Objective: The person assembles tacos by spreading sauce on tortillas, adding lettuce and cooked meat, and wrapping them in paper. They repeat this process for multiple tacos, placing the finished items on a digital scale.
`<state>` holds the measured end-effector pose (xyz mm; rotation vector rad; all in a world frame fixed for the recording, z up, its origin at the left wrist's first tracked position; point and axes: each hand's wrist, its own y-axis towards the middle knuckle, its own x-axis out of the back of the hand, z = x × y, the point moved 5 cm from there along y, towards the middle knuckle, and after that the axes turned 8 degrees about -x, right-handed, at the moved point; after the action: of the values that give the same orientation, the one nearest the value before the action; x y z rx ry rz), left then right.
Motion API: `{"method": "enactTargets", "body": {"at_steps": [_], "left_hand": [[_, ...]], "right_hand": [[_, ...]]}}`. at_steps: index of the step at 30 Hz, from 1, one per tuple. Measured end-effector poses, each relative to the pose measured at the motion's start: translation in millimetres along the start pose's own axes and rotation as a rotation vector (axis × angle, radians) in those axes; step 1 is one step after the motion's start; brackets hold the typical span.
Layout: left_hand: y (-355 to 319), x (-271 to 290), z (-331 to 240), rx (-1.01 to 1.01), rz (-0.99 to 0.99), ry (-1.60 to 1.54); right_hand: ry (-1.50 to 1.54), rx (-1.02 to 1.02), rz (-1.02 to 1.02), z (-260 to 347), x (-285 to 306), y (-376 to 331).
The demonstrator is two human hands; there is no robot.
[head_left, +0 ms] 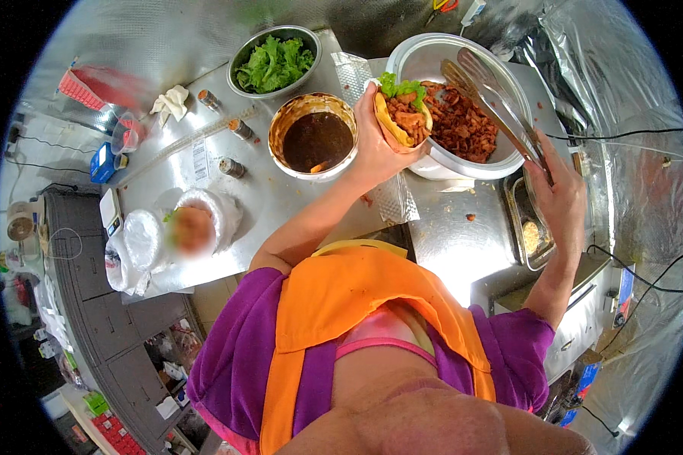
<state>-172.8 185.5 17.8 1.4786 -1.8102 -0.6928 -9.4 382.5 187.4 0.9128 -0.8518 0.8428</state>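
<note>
Wrap [402,114] in left hand [376,148], tongs [493,98] seemingly in right hand [558,193].

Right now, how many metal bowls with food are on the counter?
3. The bowl of lettuce stands at the back, the bowl of dark sauce is beside the left hand, and the big bowl of cooked meat is on the right. Others may be hidden.

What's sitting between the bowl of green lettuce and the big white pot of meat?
In the head view, a crinkled silvery foil sheet lies between the lettuce bowl and the white pot.
</note>
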Motion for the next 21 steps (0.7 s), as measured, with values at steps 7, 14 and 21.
{"method": "enactTargets", "body": {"at_steps": [7, 14, 21], "left_hand": [[-3, -2, 1, 0.045, 0.049, -0.007], [-6, -7, 3, 0.082, 0.051, -0.109], [-8, -7, 4, 0.094, 0.074, -0.073]], "right_hand": [[-0.013, 0.168, 0.217, 27, -5, -5], [0.1, 0.069, 0.227, 14, -8, 7], [0.058, 0.102, 0.267, 12, -12, 6]]}}
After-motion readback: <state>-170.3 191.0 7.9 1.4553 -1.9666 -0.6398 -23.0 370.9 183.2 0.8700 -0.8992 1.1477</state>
